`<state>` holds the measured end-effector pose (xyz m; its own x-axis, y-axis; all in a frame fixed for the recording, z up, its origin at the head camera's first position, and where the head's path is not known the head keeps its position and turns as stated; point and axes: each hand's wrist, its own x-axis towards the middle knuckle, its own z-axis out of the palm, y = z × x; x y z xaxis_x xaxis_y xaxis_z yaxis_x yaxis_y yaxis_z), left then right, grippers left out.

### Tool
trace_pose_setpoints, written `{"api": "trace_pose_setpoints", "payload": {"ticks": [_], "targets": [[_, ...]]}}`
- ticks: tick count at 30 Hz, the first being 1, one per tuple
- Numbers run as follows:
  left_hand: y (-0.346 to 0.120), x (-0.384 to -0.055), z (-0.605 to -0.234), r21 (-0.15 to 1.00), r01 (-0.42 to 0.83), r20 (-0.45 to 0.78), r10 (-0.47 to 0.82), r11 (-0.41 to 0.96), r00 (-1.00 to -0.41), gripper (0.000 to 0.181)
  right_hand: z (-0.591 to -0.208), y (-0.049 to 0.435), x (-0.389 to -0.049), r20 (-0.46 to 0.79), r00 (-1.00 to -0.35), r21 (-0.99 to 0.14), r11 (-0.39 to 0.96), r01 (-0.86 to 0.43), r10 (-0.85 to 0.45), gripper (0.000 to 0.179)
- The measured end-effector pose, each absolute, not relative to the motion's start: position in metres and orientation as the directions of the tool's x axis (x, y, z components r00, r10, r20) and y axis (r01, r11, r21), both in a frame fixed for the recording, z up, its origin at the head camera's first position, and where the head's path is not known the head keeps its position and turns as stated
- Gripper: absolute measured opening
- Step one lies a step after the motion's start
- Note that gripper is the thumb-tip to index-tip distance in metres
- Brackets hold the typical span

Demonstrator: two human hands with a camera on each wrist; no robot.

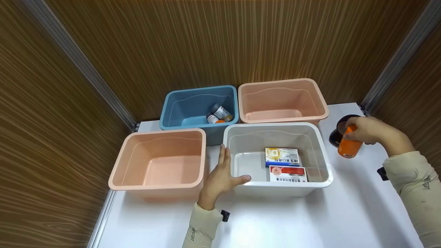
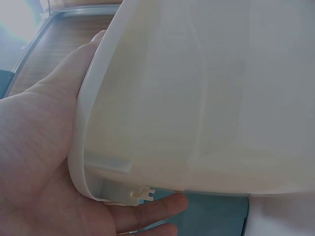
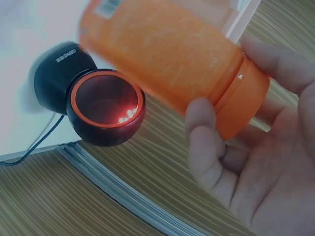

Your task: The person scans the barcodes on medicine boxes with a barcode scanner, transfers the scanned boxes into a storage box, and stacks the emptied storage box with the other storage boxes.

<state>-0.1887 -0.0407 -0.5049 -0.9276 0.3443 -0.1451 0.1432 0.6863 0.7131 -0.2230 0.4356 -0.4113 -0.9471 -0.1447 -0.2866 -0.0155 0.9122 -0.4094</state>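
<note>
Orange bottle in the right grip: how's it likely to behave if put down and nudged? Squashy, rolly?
Probably stiff: the orange bottle shows no dents where it's held. Likely to roll if laid on its side, since its body looks round. Might tip if stood up and pushed high, being taller than it is wide.

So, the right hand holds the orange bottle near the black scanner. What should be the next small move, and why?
Probably the right hand should turn the orange bottle so its barcode-like label faces the black scanner: red light glows in its window, yet in the right wrist view the label faces the camera, apparently not the window.
</note>
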Motion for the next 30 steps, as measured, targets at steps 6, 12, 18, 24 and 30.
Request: {"api": "trace_pose_setpoints", "payload": {"ticks": [6,12,18,24,30], "targets": [[-0.04,-0.188,-0.504,0.709,0.136,-0.153,0.34,0.692,-0.928,0.132,-0.416,0.439,-0.224,-0.223,-0.96,-0.418,0.906,-0.064,-0.171,0.032],[-0.039,-0.188,-0.503,0.715,0.121,-0.165,0.334,0.689,-0.928,0.132,-0.417,0.445,-0.221,-0.286,-0.944,-0.512,0.859,0.004,-0.166,0.033],[-0.039,-0.188,-0.503,0.714,0.111,-0.174,0.328,0.691,-0.928,0.132,-0.418,0.442,-0.221,-0.239,-0.956,-0.474,0.88,-0.036,-0.168,0.028],[-0.038,-0.189,-0.504,0.718,0.106,-0.179,0.329,0.688,-0.927,0.133,-0.419,0.436,-0.223,-0.165,-0.968,-0.463,0.881,-0.096,-0.191,0.021],[-0.04,-0.188,-0.506,0.717,0.143,-0.141,0.343,0.682,-0.929,0.132,-0.417,0.433,-0.222,-0.083,-0.974,-0.511,0.848,-0.138,-0.209,0.025]]}}
